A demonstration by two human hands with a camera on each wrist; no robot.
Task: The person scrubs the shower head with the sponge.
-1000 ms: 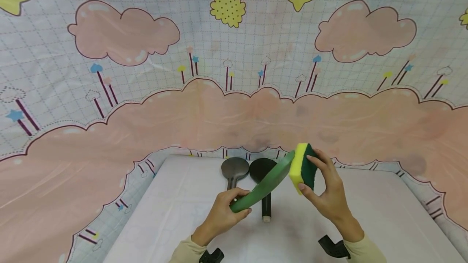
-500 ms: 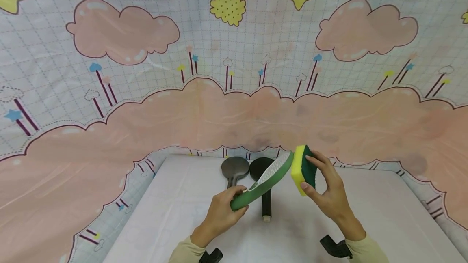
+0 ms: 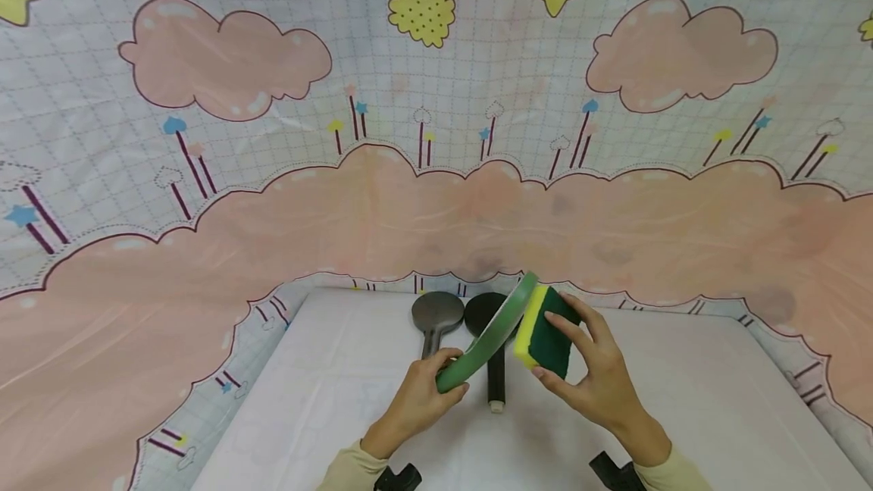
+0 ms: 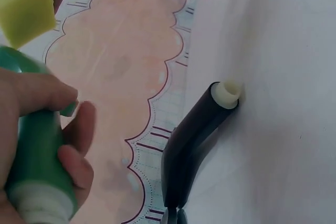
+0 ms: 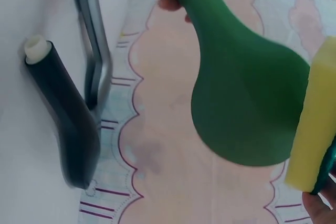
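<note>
My left hand [image 3: 414, 400] grips a green handheld shower head [image 3: 494, 328] by its handle, raised above the table and tilted up to the right. Its smooth green back [image 5: 247, 93] shows in the right wrist view; a whitish collar [image 4: 42, 203] ends the handle in the left wrist view. Between thumb and fingers, my right hand [image 3: 603, 373] holds a sponge [image 3: 554, 343], yellow with a dark green scouring side. The yellow side [image 5: 317, 114] lies against or very close to the edge of the green head; contact is hard to tell.
Behind the hands, a grey shower head [image 3: 437, 313] and a black shower head [image 3: 481, 311] lie side by side on the white table [image 3: 327, 370]. The black one's handle [image 4: 197, 129] points towards me. A patterned cloth [image 3: 436, 226] hangs beyond the table.
My right hand has moved the sponge left and slightly down, turning its scouring side more into view. The green shower head has rolled to show its white face, then turned back and steepened.
</note>
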